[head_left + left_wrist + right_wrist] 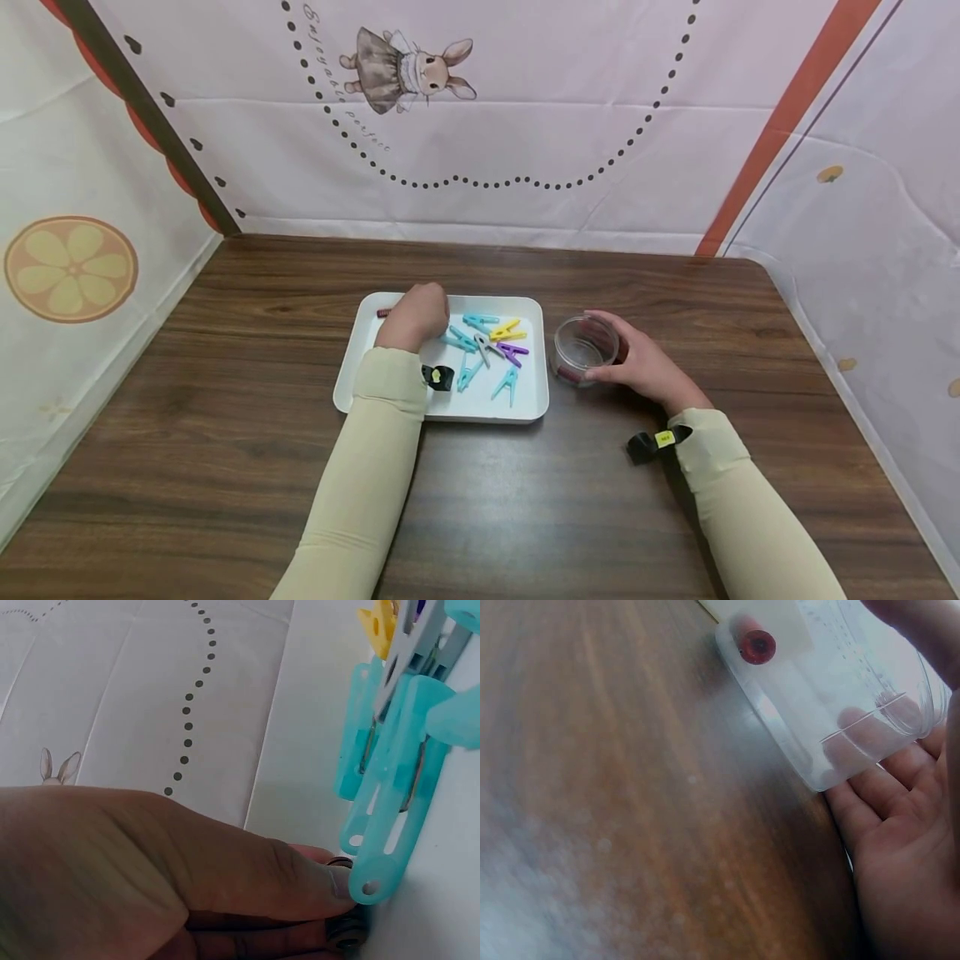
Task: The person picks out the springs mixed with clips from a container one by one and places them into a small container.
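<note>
My left hand [422, 317] reaches over the left part of a white tray [442, 407]. In the left wrist view its thumb and fingers pinch a small dark ridged cylinder [347, 928], mostly covered by them. Light blue clothespins [401, 795] lie right beside the thumb tip. My right hand [645, 360] grips a clear round plastic jar [583, 343] at its right side, thumb in front and fingers behind. Low inside the jar lies a dark red cylinder with a hole in its round end [758, 647].
In the tray, yellow [507, 331], purple [513, 353] and grey [482, 348] clothespins lie among several light blue ones. Another small dark red cylinder [384, 312] sits at the tray's back left. A printed cloth wall [525, 217] borders the wooden table [247, 400].
</note>
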`<state>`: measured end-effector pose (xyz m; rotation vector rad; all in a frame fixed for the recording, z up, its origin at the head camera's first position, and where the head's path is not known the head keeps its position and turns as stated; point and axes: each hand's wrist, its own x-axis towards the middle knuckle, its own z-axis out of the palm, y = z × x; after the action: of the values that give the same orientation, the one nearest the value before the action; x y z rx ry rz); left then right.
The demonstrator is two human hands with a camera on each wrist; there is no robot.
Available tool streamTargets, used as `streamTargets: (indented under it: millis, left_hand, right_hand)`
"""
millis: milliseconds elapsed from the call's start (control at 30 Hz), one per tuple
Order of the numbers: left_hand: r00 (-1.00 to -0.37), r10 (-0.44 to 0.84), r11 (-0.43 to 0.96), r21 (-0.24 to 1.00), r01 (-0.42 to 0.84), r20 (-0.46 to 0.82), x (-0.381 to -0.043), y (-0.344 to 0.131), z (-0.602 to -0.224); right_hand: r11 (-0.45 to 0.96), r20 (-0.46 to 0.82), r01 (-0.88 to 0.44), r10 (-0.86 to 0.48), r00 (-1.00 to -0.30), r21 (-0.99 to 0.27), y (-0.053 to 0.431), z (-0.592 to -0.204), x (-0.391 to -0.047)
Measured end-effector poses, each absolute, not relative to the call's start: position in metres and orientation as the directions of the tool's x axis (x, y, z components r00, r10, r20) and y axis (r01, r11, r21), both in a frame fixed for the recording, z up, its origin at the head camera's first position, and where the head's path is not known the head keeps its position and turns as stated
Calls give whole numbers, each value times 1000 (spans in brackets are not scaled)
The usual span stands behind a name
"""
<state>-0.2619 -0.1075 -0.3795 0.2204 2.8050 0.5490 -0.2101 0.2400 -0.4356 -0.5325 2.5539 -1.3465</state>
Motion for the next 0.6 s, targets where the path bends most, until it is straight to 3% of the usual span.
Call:
streamTargets:
  millis: [600]
  left_hand:
    - [-944, 216, 896, 435, 90, -250, -258, -108, -370]
  right_hand:
    - [484, 21, -249, -429, -903, -839, 240, -439, -211]
